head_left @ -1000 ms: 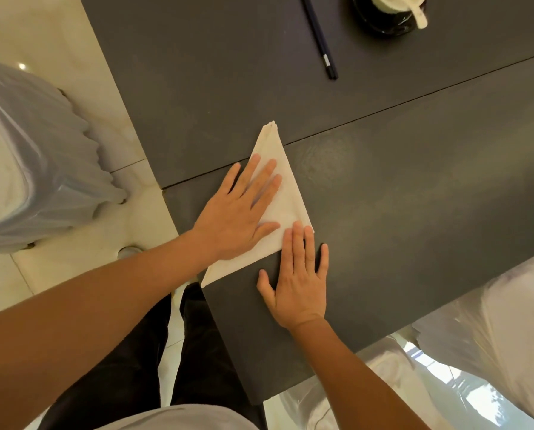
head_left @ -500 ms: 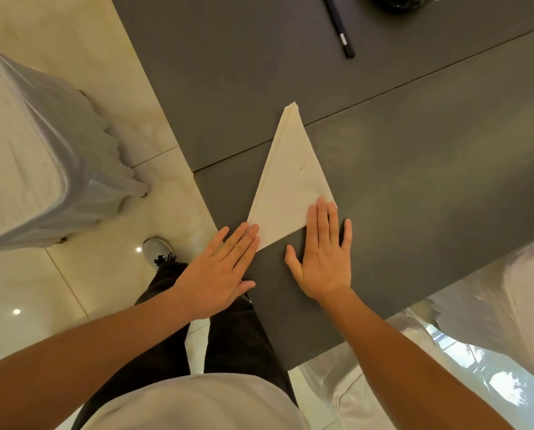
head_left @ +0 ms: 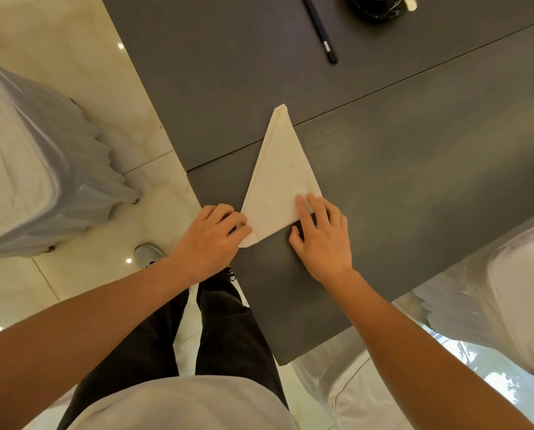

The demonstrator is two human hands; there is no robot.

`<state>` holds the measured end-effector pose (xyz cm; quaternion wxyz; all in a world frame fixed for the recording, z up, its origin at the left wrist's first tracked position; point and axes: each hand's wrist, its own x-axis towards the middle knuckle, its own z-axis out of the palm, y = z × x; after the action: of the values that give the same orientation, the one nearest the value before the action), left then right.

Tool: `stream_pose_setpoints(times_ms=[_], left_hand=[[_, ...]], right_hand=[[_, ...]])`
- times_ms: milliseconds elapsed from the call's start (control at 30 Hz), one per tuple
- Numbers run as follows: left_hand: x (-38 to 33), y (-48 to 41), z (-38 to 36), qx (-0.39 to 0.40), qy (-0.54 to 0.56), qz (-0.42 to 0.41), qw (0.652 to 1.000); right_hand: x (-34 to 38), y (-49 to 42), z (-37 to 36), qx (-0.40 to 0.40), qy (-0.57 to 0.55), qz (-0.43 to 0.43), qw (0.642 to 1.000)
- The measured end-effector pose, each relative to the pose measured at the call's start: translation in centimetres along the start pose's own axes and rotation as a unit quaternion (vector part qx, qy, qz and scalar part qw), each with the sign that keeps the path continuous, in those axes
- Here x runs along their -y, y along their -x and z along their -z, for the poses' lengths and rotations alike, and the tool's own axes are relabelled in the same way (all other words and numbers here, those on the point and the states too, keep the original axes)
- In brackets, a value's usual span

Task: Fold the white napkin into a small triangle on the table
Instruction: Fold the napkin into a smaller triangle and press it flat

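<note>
The white napkin [head_left: 278, 187] lies folded as a tall triangle on the dark grey table [head_left: 414, 169], its tip pointing away from me. My left hand [head_left: 211, 240] is curled at the napkin's near left corner, fingers pinching that corner at the table's edge. My right hand [head_left: 321, 234] rests on the table with its fingertips pressing the napkin's near right corner flat.
A dark pen-like stick [head_left: 320, 27] and a black dish [head_left: 380, 7] lie at the far side of the table. Covered chairs stand at the left [head_left: 33, 169] and at the right [head_left: 513, 290]. The table's corner [head_left: 282, 361] sits close to my legs.
My left hand slid off the napkin's face down to its near left corner and curled its fingers onto it. My right hand stayed at the near right corner.
</note>
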<state>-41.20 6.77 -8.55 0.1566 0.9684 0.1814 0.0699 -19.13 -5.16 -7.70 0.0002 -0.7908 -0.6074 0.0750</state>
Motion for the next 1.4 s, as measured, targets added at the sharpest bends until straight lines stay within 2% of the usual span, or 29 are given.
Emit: stream_pose_setpoints(times_ms=[100,233,333,433,667,733,800,867,900,967,1033,1100,1167,1233,1333,1400], left_hand=[[1.2,-0.7,0.0,0.006,0.047,-0.003,0.999],[2.9,-0.5,-0.1,0.058,0.035,-0.063,0.996],[3.4,-0.4,-0.4,0.038,0.024,-0.091,0.995],[3.8,-1.1,-0.3,0.008,0.037,-0.079,0.996],[5.7,-7.3,1.5,0.016,0.037,-0.083,0.996],[6.1,-8.8,2.0,0.033,0.070,-0.066,0.995],[6.3,-9.4,2.2,0.055,0.140,-0.015,0.989],[6.1,-9.7,2.2,0.062,0.235,0.086,0.966],[5.8,-9.8,2.2,0.057,0.282,0.149,0.946],[5.1,-10.3,2.2,0.041,0.363,0.260,0.894],[4.3,-10.8,2.1,0.040,0.431,0.314,0.845],[3.7,-11.2,1.9,0.033,0.507,0.346,0.789],[3.2,-11.3,1.6,0.017,0.540,0.380,0.751],[2.9,-11.4,1.2,0.018,0.534,0.404,0.742],[2.7,-11.9,0.9,0.022,0.513,0.403,0.758],[2.7,-12.3,0.8,0.023,0.492,0.406,0.770]], right_hand=[[0.3,-0.4,0.6,-0.025,-0.029,-0.011,0.999],[0.3,-1.3,1.0,-0.061,-0.061,-0.010,0.996],[-0.4,-1.5,1.0,-0.066,-0.068,0.012,0.995],[-1.1,-1.4,0.9,-0.058,-0.057,0.027,0.996],[-1.9,-1.7,0.3,-0.050,-0.067,0.053,0.995],[-2.2,-1.9,0.4,-0.051,-0.067,0.061,0.995],[-2.5,-2.6,0.9,-0.051,-0.069,0.061,0.994],[-2.3,-3.6,1.7,-0.036,-0.116,0.025,0.992],[-2.0,-4.2,2.1,-0.025,-0.167,-0.024,0.985],[-1.4,-5.4,2.6,-0.004,-0.283,-0.151,0.947],[-1.0,-6.4,2.9,0.013,-0.350,-0.230,0.908],[-0.8,-7.0,3.1,0.024,-0.379,-0.257,0.889],[-0.8,-7.2,3.1,0.033,-0.391,-0.268,0.880],[-0.8,-7.3,2.8,0.041,-0.379,-0.269,0.884],[-0.8,-7.3,2.5,0.044,-0.328,-0.254,0.909],[-0.9,-7.4,2.3,0.049,-0.316,-0.253,0.913]])
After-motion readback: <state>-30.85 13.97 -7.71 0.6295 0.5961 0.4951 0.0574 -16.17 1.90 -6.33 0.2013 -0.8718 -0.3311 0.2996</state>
